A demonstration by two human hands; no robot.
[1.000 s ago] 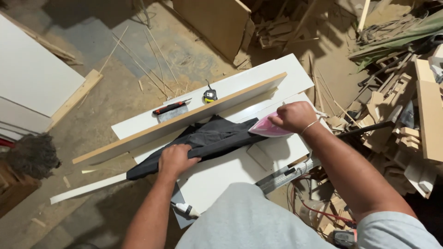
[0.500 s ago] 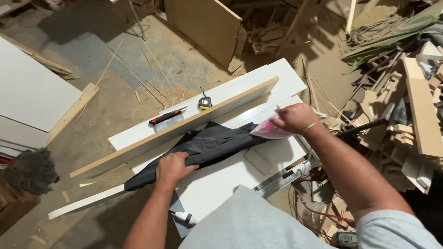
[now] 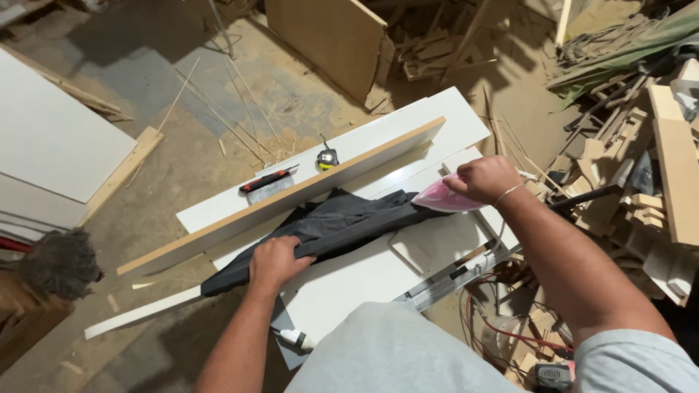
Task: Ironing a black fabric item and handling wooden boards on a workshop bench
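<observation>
A dark grey cloth (image 3: 331,229) lies stretched along a long white board (image 3: 364,273) on the work surface. My left hand (image 3: 273,262) presses flat on the cloth near its left end. My right hand (image 3: 484,178) grips a pink clothes iron (image 3: 440,200) whose tip rests at the cloth's right end. A long panel with a raw brown edge (image 3: 291,193) stands on edge just behind the cloth.
A tape measure (image 3: 328,158) and a red-handled utility knife (image 3: 266,180) lie on the white board (image 3: 437,116) behind the panel. A metal ruler (image 3: 451,280) lies at the near right. Wood offcuts (image 3: 655,167) pile up right; white panels (image 3: 51,153) lie left; a brush (image 3: 58,262) sits beside them.
The view has shifted slightly. Both hands hold nearly the same places on the cloth and the iron.
</observation>
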